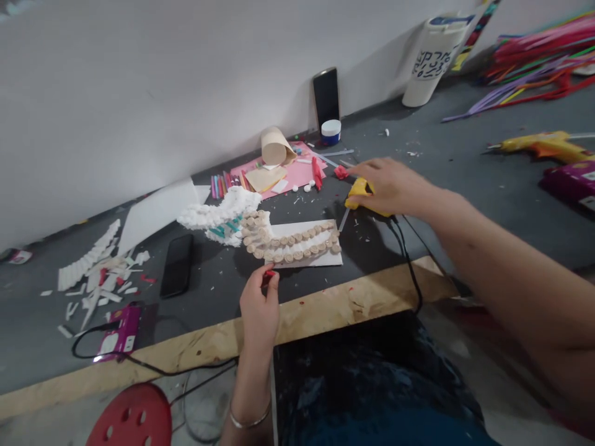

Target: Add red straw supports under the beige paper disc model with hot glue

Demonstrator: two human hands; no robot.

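Pinched between the thumb and fingers of my left hand [260, 303] is a small red piece [269, 273], mostly hidden. That hand is just in front of a white card [302, 230] bearing curved rows of beige paper rolls [297, 240]. My right hand [390, 183] is over a yellow glue gun [360, 191] lying on the table, its thumb against the near side and its fingers across the top. A clear glue stick [344, 219] sticks out of the gun near the card's right edge. Beyond my right fingertips lies a red crumpled piece [341, 172].
Left of the card are a fluffy white piece [218, 214], a black phone [177, 265] and paper scraps [105, 279]. Pink paper [302, 158], a blue-and-white jar [331, 132] and an upright phone [326, 96] stand behind. Another yellow glue gun [539, 142] lies right. A black cord [403, 248] crosses the table edge.
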